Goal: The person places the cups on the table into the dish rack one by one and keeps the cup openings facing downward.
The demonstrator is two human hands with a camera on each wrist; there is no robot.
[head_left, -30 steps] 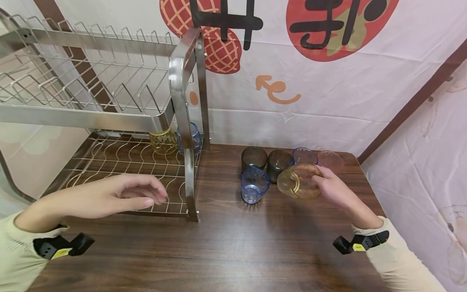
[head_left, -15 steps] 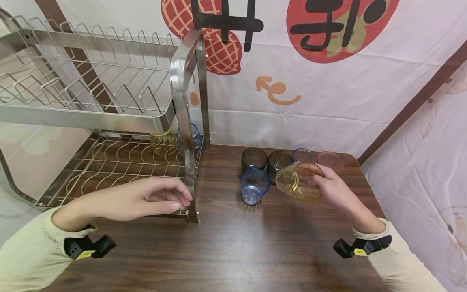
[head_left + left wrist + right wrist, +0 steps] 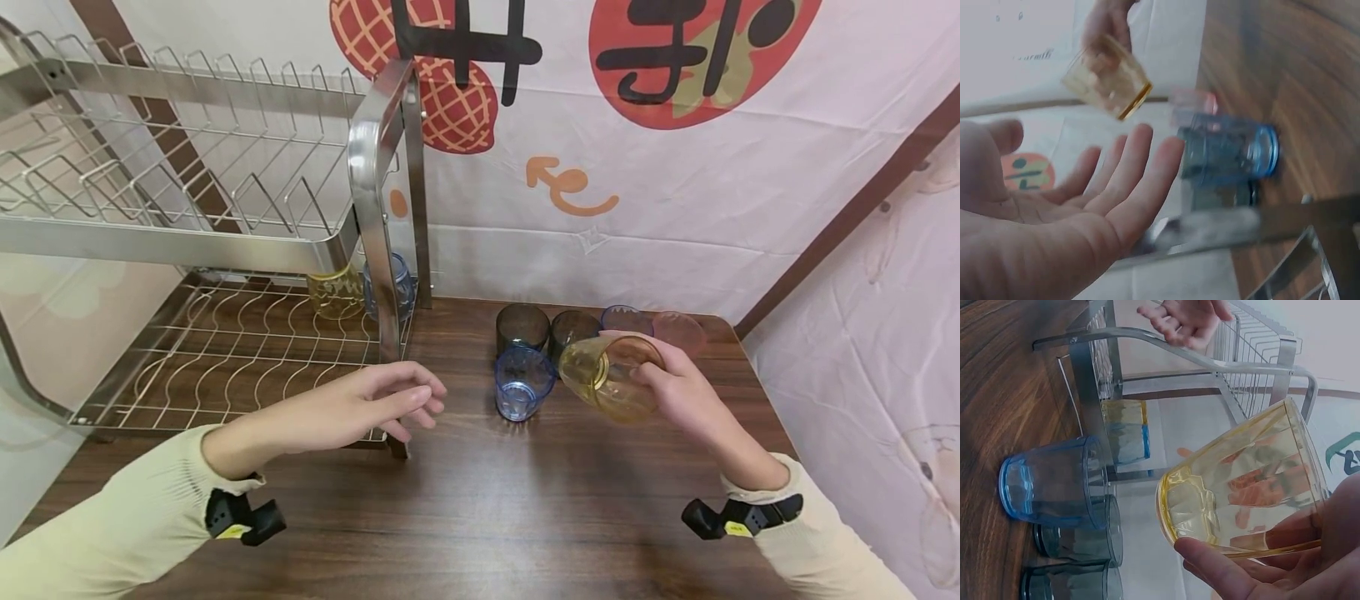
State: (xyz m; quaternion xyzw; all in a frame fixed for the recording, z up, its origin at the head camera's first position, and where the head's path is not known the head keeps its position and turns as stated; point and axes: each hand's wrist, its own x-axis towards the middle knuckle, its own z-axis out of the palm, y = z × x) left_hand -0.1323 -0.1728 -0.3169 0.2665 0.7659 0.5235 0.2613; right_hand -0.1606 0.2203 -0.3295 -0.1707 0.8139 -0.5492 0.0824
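My right hand (image 3: 678, 383) grips a clear yellow glass (image 3: 611, 377) near its rim, tilted with its base toward the left, above the table. In the right wrist view the fingers wrap the glass (image 3: 1241, 494). My left hand (image 3: 352, 408) holds nothing; its fingers are relaxed and spread, palm turned to the right, by the rack's front right leg. Between the hands a blue glass (image 3: 523, 385) stands upright on the table. Behind it are two dark glasses (image 3: 522, 325), (image 3: 574, 333), another blue glass (image 3: 626, 320) and a pink glass (image 3: 680, 332).
A two-tier metal dish rack (image 3: 360, 167) stands at the left. On its lower tier, at the back right, are a yellow glass (image 3: 335, 292) and a blue glass (image 3: 392, 286). A printed cloth (image 3: 517, 258) hangs behind the brown wooden table (image 3: 480, 517).
My left hand has moved right, from over the rack's lower tier to past its front right leg. The yellow glass in my right hand has shifted slightly left and tilted a little.
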